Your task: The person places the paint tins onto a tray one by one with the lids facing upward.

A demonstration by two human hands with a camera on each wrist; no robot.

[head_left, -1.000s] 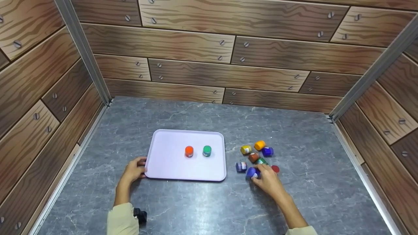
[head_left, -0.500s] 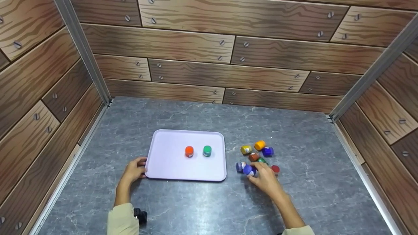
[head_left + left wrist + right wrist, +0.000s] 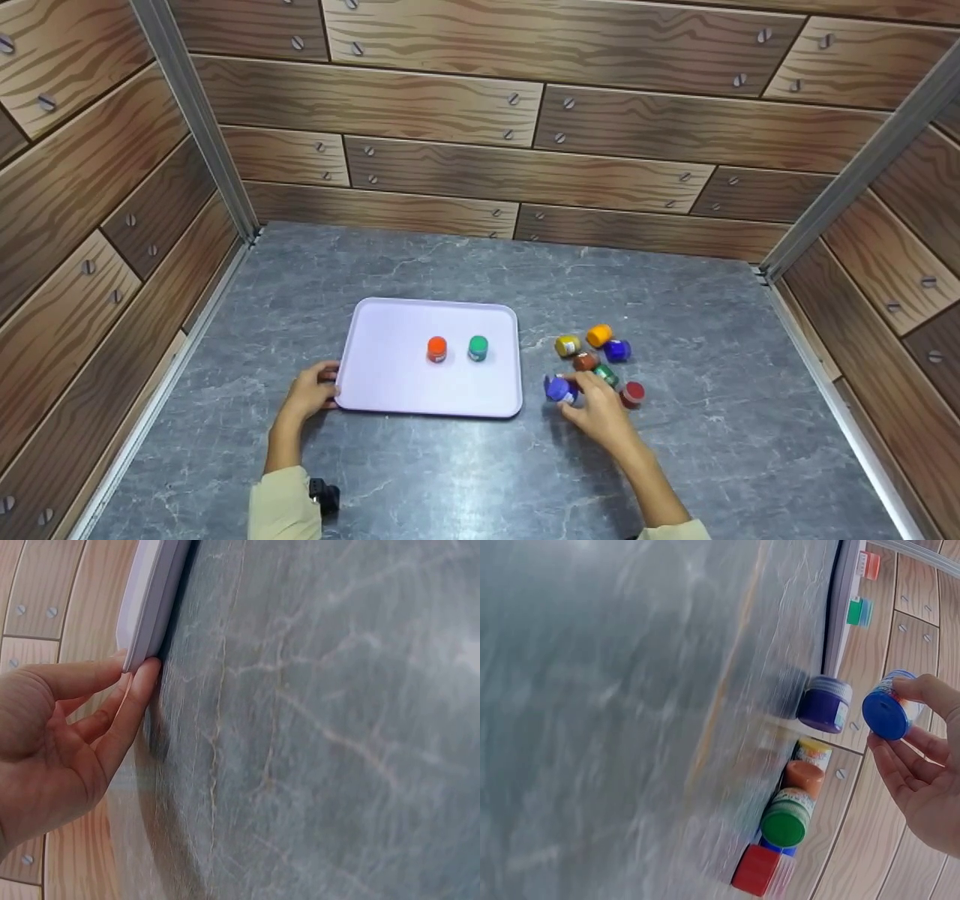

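The grey table (image 3: 420,472) bears a lilac tray (image 3: 390,382) left of centre. Right of it sit a yellow jar (image 3: 568,345), orange jar (image 3: 599,335), blue jar (image 3: 618,350), brown jar (image 3: 586,361), green jar (image 3: 605,375), red jar (image 3: 632,394) at the near right, and purple jar (image 3: 825,703) at the near left.

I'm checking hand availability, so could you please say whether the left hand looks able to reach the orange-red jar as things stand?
Probably yes, once it lets go: the left hand pinches the tray, but only its rim and bare surface lie before the orange-red jar.
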